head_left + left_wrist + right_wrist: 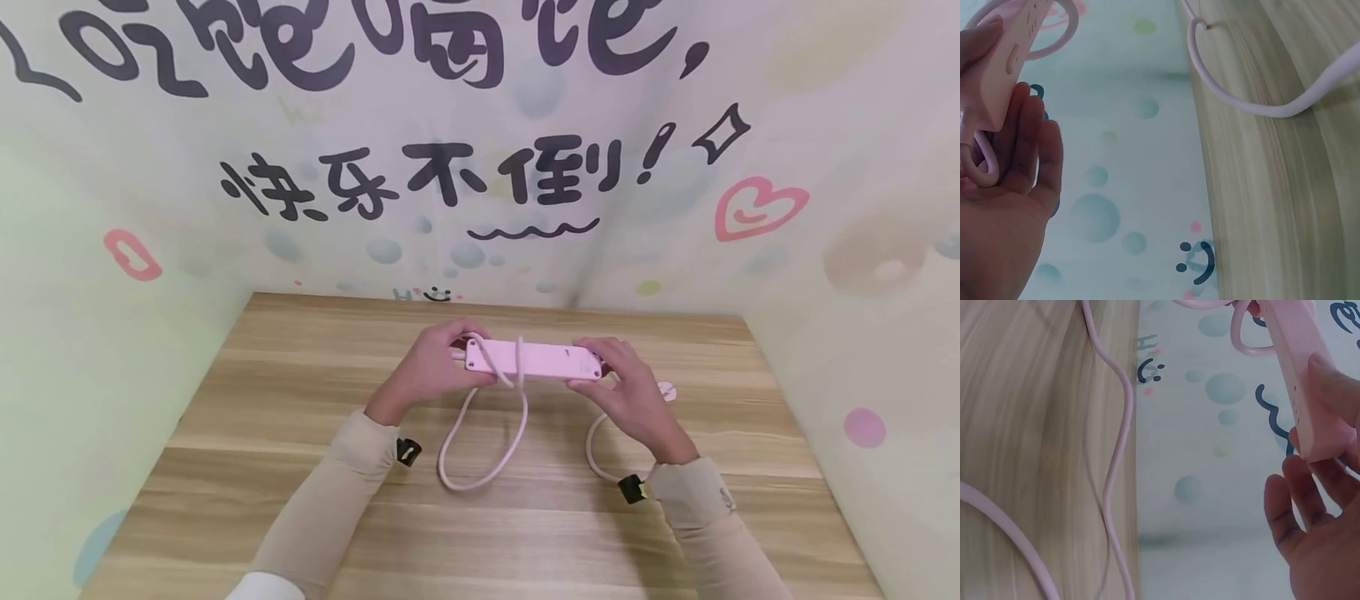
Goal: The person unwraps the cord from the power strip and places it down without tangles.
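Observation:
A pink power strip (551, 360) is held level between both hands above the table, with its screwed flat face toward the head camera. My left hand (435, 364) grips the end where the cord comes out. At the opposite end, my right hand (632, 396) pinches the strip between thumb and fingers. The pale pink cord (522, 417) crosses over the strip near its left end and hangs below in a large loop. Slots show along one side of the strip (1015, 37) in the left wrist view. The right thumb presses on the strip (1300, 375) in the right wrist view.
A wood-grain table (300, 350) lies beneath, backed by a printed wall sheet (375, 258) with lettering. More cord (592, 450) curves on the right, near a round pale end piece (667, 391). Black wrist mounts (408, 452) sit at both cuffs.

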The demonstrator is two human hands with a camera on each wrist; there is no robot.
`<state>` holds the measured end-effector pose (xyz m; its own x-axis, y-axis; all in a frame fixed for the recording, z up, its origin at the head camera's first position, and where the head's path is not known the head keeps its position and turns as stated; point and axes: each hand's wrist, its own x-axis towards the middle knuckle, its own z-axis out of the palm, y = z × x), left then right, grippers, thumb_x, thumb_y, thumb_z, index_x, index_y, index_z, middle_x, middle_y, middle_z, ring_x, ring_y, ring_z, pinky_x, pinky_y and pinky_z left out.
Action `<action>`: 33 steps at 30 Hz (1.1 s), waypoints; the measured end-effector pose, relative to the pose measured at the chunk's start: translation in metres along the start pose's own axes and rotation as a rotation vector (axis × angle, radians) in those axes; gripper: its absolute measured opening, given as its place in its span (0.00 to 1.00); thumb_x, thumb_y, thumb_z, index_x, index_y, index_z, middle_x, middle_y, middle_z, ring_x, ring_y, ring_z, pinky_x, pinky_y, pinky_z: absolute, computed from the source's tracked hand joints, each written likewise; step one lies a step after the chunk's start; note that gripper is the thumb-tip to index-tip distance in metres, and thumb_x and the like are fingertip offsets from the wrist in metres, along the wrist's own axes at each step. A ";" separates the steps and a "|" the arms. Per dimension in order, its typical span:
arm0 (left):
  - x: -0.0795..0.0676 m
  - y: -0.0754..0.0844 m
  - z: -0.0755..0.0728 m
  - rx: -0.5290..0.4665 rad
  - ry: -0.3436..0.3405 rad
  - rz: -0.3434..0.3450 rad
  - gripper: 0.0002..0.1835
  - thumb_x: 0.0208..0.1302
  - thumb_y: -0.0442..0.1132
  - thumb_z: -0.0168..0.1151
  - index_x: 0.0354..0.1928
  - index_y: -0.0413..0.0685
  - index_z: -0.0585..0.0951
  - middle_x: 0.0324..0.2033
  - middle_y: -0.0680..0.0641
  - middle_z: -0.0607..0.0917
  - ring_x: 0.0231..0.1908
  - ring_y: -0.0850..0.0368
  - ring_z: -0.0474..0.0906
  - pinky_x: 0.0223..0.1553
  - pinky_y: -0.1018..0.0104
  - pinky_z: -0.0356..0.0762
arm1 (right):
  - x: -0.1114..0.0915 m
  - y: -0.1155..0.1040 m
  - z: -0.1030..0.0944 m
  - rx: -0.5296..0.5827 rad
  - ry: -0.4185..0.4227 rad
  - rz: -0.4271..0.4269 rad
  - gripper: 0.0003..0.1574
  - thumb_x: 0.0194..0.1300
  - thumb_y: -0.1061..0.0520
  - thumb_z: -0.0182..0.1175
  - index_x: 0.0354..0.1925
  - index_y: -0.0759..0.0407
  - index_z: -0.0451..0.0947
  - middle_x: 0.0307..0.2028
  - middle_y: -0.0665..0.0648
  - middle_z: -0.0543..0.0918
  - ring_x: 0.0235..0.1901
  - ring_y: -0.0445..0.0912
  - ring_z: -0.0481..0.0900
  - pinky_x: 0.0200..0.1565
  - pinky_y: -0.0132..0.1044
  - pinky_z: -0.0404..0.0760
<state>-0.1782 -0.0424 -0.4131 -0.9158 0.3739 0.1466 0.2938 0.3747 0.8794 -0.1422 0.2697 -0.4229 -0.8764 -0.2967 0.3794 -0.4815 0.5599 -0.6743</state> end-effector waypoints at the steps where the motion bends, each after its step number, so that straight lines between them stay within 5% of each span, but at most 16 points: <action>1: 0.000 0.000 0.001 -0.007 0.010 0.001 0.27 0.43 0.39 0.84 0.49 0.51 0.82 0.43 0.48 0.88 0.46 0.48 0.84 0.45 0.62 0.85 | 0.000 -0.001 0.000 0.001 -0.003 0.009 0.36 0.59 0.59 0.74 0.65 0.50 0.77 0.54 0.52 0.84 0.47 0.38 0.70 0.46 0.30 0.77; 5: -0.001 -0.001 0.003 -0.015 0.042 -0.006 0.27 0.44 0.39 0.84 0.48 0.51 0.83 0.42 0.48 0.88 0.44 0.50 0.84 0.44 0.62 0.85 | 0.003 -0.008 0.000 -0.020 0.031 0.001 0.40 0.58 0.61 0.75 0.67 0.54 0.75 0.53 0.56 0.83 0.48 0.40 0.71 0.46 0.32 0.79; 10: 0.000 0.000 0.003 0.008 0.079 -0.004 0.27 0.44 0.41 0.84 0.48 0.51 0.83 0.42 0.48 0.87 0.43 0.52 0.84 0.45 0.60 0.85 | 0.007 -0.020 0.000 -0.051 0.176 -0.053 0.38 0.53 0.65 0.77 0.62 0.61 0.77 0.51 0.61 0.82 0.50 0.48 0.72 0.47 0.32 0.77; 15: 0.001 -0.001 0.003 0.014 0.101 0.024 0.28 0.43 0.39 0.85 0.48 0.49 0.83 0.42 0.47 0.87 0.43 0.51 0.84 0.46 0.60 0.85 | 0.008 -0.038 0.008 -0.046 0.318 -0.125 0.21 0.54 0.68 0.75 0.48 0.65 0.83 0.42 0.60 0.86 0.43 0.49 0.77 0.42 0.30 0.76; 22: 0.001 -0.001 0.005 -0.004 0.123 0.051 0.28 0.43 0.37 0.85 0.48 0.47 0.82 0.43 0.45 0.87 0.43 0.50 0.85 0.46 0.60 0.85 | 0.003 -0.062 0.040 -0.080 0.255 -0.178 0.09 0.57 0.65 0.74 0.38 0.58 0.88 0.29 0.51 0.87 0.28 0.37 0.79 0.30 0.22 0.76; 33: 0.000 -0.005 0.005 0.019 0.110 0.070 0.28 0.45 0.39 0.84 0.49 0.47 0.82 0.44 0.46 0.87 0.43 0.49 0.84 0.45 0.58 0.86 | 0.002 -0.064 0.066 -0.185 0.223 -0.064 0.08 0.61 0.57 0.73 0.39 0.57 0.89 0.31 0.53 0.90 0.25 0.38 0.82 0.28 0.28 0.82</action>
<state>-0.1782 -0.0397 -0.4200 -0.9171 0.3050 0.2567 0.3619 0.3671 0.8569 -0.1134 0.1825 -0.4204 -0.8099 -0.1700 0.5614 -0.5073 0.6834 -0.5249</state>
